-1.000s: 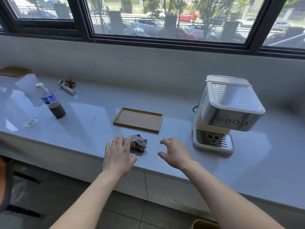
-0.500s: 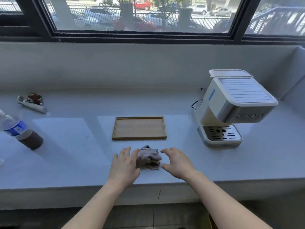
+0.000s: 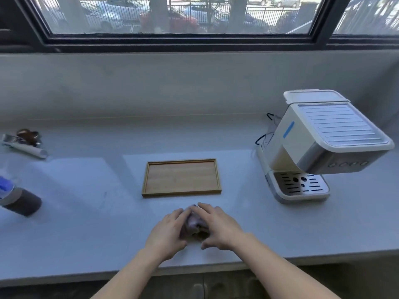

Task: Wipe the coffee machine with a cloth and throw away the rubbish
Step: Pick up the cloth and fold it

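A crumpled grey cloth (image 3: pixel 193 223) lies on the pale counter near its front edge. My left hand (image 3: pixel 168 233) rests against the cloth's left side and my right hand (image 3: pixel 218 225) covers its right side, so both hands touch it and most of it is hidden. Fingers curve around the cloth; it still sits on the counter. The white and silver coffee machine (image 3: pixel 319 143) stands at the right, its drip tray (image 3: pixel 300 186) facing me. At the far left lie a plastic bottle (image 3: pixel 15 197) on its side and some wrappers (image 3: pixel 23 141).
An empty wooden tray (image 3: pixel 181 178) sits just behind the cloth. A black cable (image 3: pixel 262 137) runs behind the machine. A wall and a dark-framed window close the counter at the back. The counter's front edge (image 3: pixel 302 258) is just below my wrists.
Both hands have closed in from either side of the cloth until they touch and cover it. My view has shifted right and tilted down, bringing the counter closer.
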The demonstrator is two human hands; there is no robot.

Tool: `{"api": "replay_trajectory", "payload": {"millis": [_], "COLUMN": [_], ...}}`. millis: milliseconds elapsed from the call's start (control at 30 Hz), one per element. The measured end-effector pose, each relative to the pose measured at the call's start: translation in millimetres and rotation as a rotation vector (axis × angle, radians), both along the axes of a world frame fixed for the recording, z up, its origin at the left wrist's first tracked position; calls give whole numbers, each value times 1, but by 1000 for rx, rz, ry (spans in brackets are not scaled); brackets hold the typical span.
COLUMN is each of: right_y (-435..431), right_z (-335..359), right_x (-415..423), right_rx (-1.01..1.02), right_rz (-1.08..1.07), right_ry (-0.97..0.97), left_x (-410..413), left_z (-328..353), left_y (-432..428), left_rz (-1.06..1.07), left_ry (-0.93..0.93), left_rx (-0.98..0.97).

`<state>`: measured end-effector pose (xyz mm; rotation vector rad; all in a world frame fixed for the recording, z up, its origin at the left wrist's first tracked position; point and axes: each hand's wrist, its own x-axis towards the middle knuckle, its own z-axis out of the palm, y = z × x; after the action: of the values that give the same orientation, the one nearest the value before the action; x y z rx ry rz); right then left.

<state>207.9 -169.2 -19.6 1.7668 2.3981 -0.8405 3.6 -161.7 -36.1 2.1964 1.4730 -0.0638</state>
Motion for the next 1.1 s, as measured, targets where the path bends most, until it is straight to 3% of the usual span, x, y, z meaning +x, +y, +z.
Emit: {"api": "replay_trajectory", "payload": {"millis": [267, 633, 867, 1100], "right_y": [16, 16, 13, 32], "right_z": [-21, -25, -22, 1], "right_x": [4, -14, -23, -29], "right_rx": [22, 48, -62, -8], "right_rz": [116, -119, -389, -365], "right_ry": [24, 143, 256, 266], "left_x": [3, -2, 1, -13], "left_z": [-7, -10, -1, 19], "left_y": [6, 26, 49, 71], "left_rz": [71, -82, -155, -164], "left_ry": [-155, -173, -187, -280], "left_rx": [56, 9, -88, -39]}}
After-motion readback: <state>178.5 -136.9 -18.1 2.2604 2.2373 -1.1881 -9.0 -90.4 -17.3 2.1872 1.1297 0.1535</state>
